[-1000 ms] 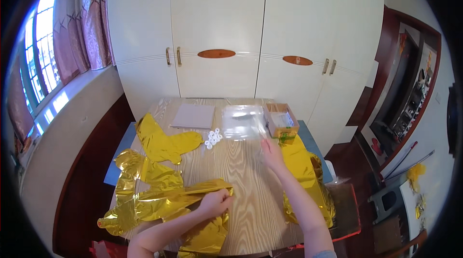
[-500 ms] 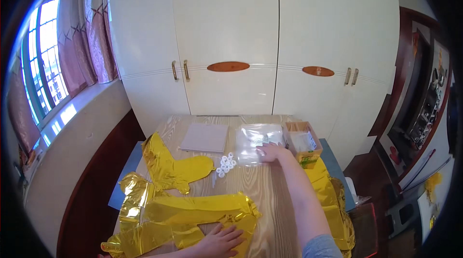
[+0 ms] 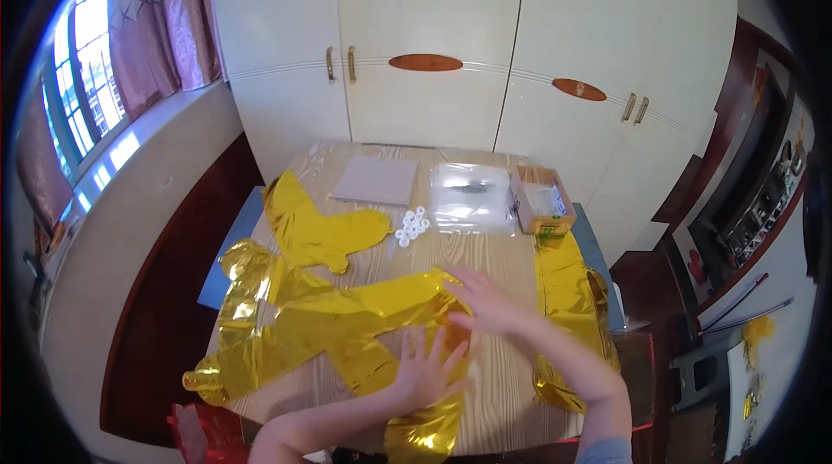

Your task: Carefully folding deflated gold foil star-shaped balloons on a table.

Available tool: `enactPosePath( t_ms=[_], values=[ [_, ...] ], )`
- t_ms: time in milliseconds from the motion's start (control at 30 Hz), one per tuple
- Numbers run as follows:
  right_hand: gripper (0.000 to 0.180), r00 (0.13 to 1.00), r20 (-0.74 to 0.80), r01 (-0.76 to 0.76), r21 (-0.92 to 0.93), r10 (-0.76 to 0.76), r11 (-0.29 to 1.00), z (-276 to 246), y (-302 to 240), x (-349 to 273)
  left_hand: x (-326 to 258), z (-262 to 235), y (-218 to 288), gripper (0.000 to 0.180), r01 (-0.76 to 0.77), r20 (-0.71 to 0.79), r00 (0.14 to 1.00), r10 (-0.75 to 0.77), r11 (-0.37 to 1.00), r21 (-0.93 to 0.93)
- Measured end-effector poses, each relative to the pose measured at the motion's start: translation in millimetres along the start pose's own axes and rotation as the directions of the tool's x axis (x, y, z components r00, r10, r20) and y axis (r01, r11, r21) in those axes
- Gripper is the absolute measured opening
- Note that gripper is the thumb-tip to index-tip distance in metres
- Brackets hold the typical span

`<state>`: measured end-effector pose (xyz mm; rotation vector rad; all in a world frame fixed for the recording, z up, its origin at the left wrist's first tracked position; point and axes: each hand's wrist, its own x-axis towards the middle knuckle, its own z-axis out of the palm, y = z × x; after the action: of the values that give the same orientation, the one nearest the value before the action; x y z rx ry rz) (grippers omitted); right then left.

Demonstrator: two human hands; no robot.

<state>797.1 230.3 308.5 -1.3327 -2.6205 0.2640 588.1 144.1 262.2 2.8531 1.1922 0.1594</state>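
Table (image 3: 498, 377) of wood grain bears a gold foil shape (image 3: 347, 325) across its near left. Clear sleeves (image 3: 472, 204) lie toward the table's far edge; the right hand (image 3: 484, 304) has just left them for the foil, mid-table, whether pinching cannot be told. The left hand (image 3: 426, 377) spreads open nearer the table's front, gripping nothing: both now attend one piece.

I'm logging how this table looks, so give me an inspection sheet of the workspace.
Surface: wood-grain table, partly covered by foil.
Job's things: large gold foil piece, spread out under both hands.
Clutter: smaller gold foil piece at upper left, pale flat pad, white rings, clear plastic packet, open box.
Hands: left hand, fingers spread over the large piece; right hand at its right end.
Cables: nothing seen.
Surroundings: cream cabinet beyond; window at left.
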Motion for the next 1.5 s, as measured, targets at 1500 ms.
enactPosePath(
  t_ms=[1500],
  values=[
    [0.040, 0.553, -0.270, -0.599, 0.528, 0.788, 0.602, 35, 15, -222, -97, -43, -73, 0.082, 0.144, 0.074, 0.988, -0.136, 0.984, -0.104]
  ],
)
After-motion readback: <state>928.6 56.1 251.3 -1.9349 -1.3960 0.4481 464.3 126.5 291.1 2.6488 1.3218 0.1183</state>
